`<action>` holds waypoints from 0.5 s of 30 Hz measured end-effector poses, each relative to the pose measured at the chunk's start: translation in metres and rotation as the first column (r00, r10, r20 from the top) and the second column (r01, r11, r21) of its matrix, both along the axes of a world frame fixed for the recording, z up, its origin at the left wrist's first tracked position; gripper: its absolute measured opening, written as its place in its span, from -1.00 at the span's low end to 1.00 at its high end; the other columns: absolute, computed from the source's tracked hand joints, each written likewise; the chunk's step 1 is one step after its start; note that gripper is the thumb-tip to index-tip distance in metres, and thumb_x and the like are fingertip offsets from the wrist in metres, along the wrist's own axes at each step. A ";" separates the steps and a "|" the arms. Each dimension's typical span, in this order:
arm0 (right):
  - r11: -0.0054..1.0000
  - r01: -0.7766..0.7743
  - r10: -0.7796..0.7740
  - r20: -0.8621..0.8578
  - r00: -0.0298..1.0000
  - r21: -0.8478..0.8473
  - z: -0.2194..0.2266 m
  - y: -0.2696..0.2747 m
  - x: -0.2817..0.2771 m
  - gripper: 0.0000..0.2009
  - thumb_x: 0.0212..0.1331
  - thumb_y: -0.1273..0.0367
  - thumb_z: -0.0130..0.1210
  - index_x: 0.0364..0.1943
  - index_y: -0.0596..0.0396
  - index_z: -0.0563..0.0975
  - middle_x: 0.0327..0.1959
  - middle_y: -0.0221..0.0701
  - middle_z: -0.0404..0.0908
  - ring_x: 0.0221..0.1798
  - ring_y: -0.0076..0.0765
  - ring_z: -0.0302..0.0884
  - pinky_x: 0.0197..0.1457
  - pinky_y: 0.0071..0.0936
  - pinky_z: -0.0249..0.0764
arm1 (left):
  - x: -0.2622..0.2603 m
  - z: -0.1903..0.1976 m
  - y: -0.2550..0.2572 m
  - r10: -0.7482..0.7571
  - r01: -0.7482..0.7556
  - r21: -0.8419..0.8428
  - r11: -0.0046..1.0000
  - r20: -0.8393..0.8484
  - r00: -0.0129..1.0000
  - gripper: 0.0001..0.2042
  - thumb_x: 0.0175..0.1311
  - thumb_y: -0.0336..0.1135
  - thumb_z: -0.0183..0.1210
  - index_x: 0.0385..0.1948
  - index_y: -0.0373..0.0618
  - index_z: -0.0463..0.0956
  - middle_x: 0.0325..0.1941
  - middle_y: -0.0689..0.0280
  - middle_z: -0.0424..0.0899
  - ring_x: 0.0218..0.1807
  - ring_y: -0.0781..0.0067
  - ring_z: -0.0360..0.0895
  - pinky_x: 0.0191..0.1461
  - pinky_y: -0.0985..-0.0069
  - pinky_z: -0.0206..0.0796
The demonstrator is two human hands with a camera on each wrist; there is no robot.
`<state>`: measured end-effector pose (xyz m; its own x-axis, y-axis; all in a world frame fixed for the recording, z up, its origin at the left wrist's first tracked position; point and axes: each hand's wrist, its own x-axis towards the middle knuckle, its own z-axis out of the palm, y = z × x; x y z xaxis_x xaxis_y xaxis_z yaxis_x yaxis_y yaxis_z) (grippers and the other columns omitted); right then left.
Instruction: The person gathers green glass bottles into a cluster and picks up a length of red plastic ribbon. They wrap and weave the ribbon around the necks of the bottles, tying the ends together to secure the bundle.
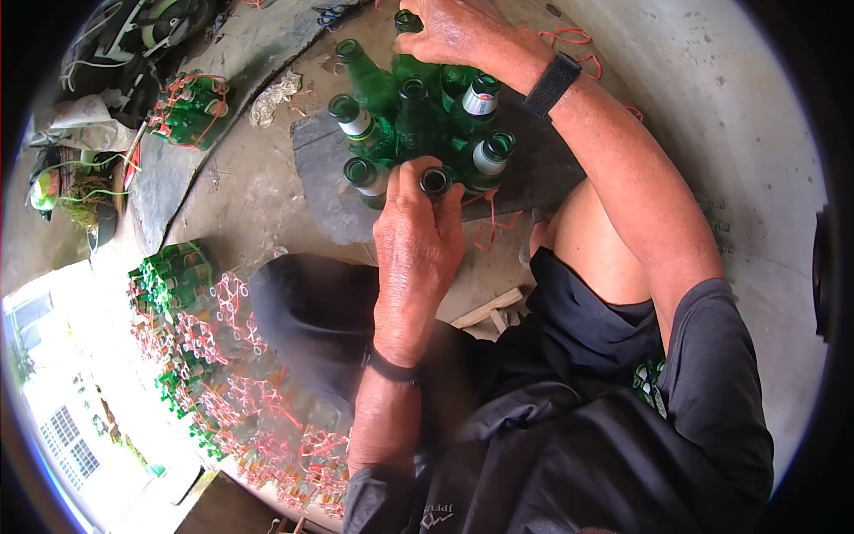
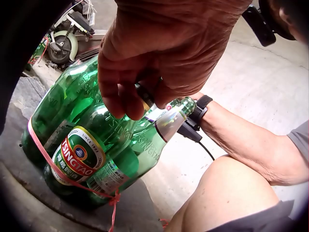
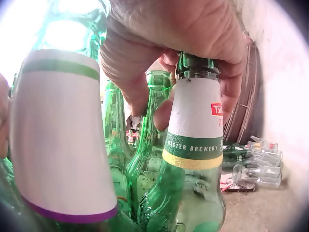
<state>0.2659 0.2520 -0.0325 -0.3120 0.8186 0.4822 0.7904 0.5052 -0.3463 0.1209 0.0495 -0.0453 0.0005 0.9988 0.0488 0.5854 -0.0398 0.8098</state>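
Several green glass bottles [image 1: 420,125] stand close together on a dark mat [image 1: 325,191]. The left hand [image 1: 415,240] grips the neck of the nearest bottle [image 1: 435,182]. At the far side of the cluster, the right hand [image 1: 463,34] holds a bottle neck. The left wrist view shows red string [image 2: 46,153] round the lower bodies and a labelled bottle [image 2: 78,155] beneath the curled left fingers. In the right wrist view the right hand [image 3: 178,29] curls over a bottle with a white neck label [image 3: 193,108]; its fingertips are partly hidden.
Tied bottle bundles [image 1: 189,111] stand at the upper left, near a motorbike [image 1: 147,36]. More bundles [image 1: 222,356] with red string fill the lower left. A wall [image 1: 747,133] rises on the right. Clear bottles [image 3: 263,169] lie by the wall. Loose red string [image 1: 494,222] lies near the mat.
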 end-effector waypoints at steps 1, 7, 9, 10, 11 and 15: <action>1.000 0.008 -0.008 0.005 1.000 0.005 -0.001 0.001 0.000 -0.79 -0.07 0.30 0.24 -0.53 0.20 0.59 -0.52 0.04 0.62 -0.38 0.22 0.65 -0.27 0.01 0.56 | 0.000 -0.001 0.000 -0.005 0.005 0.021 1.000 -0.002 1.000 -0.75 0.31 -0.45 0.29 -0.03 -0.21 0.52 -0.35 0.15 0.65 -0.37 0.36 0.60 -0.22 0.42 0.44; 0.999 0.027 -0.026 0.019 0.999 -0.026 0.001 0.001 0.000 -0.78 -0.07 0.29 0.25 -0.50 0.20 0.61 -0.50 0.05 0.62 -0.36 0.22 0.66 -0.26 0.01 0.57 | 0.000 0.000 0.000 -0.002 0.002 0.016 1.000 0.003 1.000 -0.75 0.31 -0.45 0.29 -0.02 -0.20 0.52 -0.37 0.18 0.64 -0.39 0.38 0.58 -0.24 0.42 0.43; 0.998 0.039 -0.039 0.016 0.999 -0.057 0.004 -0.002 -0.001 -0.78 -0.07 0.29 0.26 -0.49 0.20 0.61 -0.49 0.05 0.63 -0.35 0.21 0.67 -0.25 0.00 0.58 | 0.000 0.000 0.000 -0.003 0.003 0.007 1.000 0.006 1.000 -0.75 0.31 -0.45 0.29 -0.02 -0.20 0.52 -0.37 0.19 0.64 -0.40 0.37 0.57 -0.24 0.42 0.42; 0.995 0.051 -0.050 0.013 0.999 -0.087 0.006 -0.003 -0.001 -0.78 -0.06 0.29 0.26 -0.49 0.19 0.62 -0.48 0.05 0.63 -0.34 0.21 0.67 -0.24 0.00 0.58 | 0.000 0.001 0.000 -0.002 0.002 0.010 1.000 0.000 1.000 -0.75 0.31 -0.45 0.29 -0.02 -0.20 0.52 -0.37 0.19 0.64 -0.40 0.38 0.57 -0.25 0.42 0.42; 0.995 0.053 -0.052 0.013 0.999 -0.087 0.005 -0.003 -0.001 -0.78 -0.06 0.29 0.26 -0.49 0.19 0.62 -0.48 0.05 0.63 -0.34 0.21 0.67 -0.24 0.00 0.58 | 0.000 0.001 0.000 0.000 0.000 0.013 1.000 -0.006 1.000 -0.75 0.31 -0.45 0.29 -0.02 -0.19 0.53 -0.36 0.19 0.64 -0.40 0.39 0.56 -0.26 0.43 0.41; 0.998 0.047 -0.046 0.018 0.999 -0.030 -0.002 0.001 -0.001 -0.78 -0.04 0.28 0.27 -0.46 0.19 0.63 -0.44 0.02 0.66 -0.30 0.19 0.68 -0.21 0.00 0.59 | 0.000 0.001 0.000 -0.007 0.007 0.021 1.000 -0.014 1.000 -0.75 0.31 -0.45 0.29 -0.02 -0.19 0.53 -0.37 0.19 0.63 -0.40 0.39 0.56 -0.26 0.42 0.41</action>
